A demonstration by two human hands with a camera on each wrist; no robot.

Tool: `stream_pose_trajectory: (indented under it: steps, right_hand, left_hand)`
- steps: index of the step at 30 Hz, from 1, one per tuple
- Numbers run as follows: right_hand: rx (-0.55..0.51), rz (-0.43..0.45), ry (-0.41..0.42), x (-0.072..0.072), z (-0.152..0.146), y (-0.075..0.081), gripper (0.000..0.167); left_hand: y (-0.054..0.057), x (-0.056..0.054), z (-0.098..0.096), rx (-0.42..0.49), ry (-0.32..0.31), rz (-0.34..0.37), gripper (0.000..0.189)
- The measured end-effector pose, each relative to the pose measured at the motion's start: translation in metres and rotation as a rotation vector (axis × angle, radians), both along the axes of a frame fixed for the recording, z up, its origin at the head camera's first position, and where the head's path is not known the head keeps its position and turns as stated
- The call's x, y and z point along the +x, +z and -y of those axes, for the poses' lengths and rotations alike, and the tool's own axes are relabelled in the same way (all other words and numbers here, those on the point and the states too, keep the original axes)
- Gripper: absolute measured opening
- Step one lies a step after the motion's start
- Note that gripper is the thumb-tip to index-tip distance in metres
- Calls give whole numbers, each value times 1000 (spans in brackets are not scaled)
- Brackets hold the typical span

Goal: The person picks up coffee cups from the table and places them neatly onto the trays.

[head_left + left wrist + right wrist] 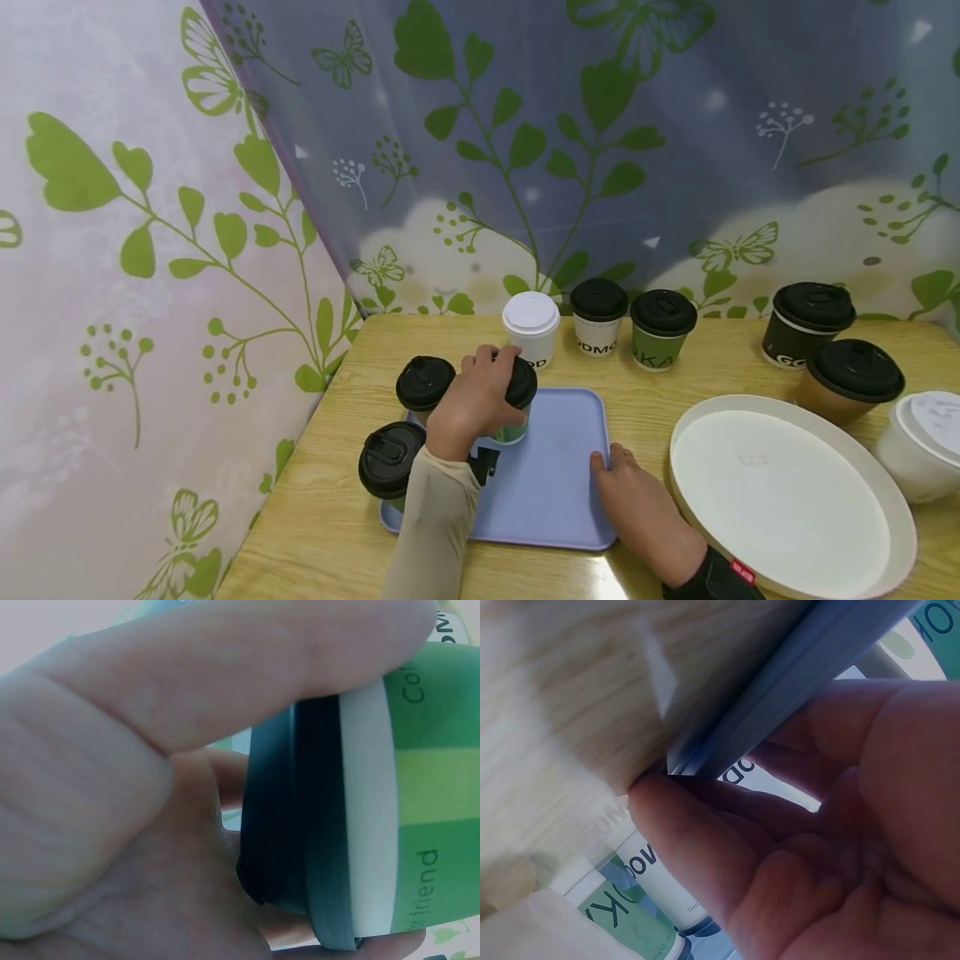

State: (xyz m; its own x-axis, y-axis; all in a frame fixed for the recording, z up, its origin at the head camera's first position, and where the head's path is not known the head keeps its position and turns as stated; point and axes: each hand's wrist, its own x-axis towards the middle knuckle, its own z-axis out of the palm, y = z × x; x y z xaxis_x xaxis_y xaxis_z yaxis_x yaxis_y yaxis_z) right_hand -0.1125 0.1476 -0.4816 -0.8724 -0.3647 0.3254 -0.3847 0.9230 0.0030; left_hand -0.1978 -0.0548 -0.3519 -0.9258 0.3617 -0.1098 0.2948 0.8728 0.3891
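Observation:
My left hand [472, 404] grips a green-patterned paper coffee cup [439, 780] from above, around its black lid [300, 825]. The cup is upright at the blue tray [555, 475]; whether its base touches the tray I cannot tell. My right hand [645, 512] holds the tray's right edge, the rim between thumb and fingers in the right wrist view. Two more black-lidded cups, one farther back [425, 383] and one nearer [392, 458], stand at the tray's left side, partly hidden by the left hand and sleeve.
Behind the tray stand a white-lidded cup [531, 321], a white cup with black lid [597, 317] and a green cup [662, 329]. A round white tray [787, 492] lies at right, with a black cup [806, 325], a brown cup [847, 379] and a white cup [926, 446] around it.

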Motion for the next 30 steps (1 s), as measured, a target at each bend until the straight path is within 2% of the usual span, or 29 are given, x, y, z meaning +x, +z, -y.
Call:
stream_pose_trajectory:
  steps: [7, 15, 30]
  right_hand:
    - [-15, -36, -2, 0, 0, -3, 24]
    - [-12, -88, 5, 0, 0, -6, 24]
    - [-19, -51, 1, 0, 0, -5, 24]
  left_hand:
    - [-2, -2, 0, -6, 14, 14, 84]
    - [-5, -3, -2, -31, 32, 89, 87]
    - [-10, -10, -3, -24, 37, 52, 84]
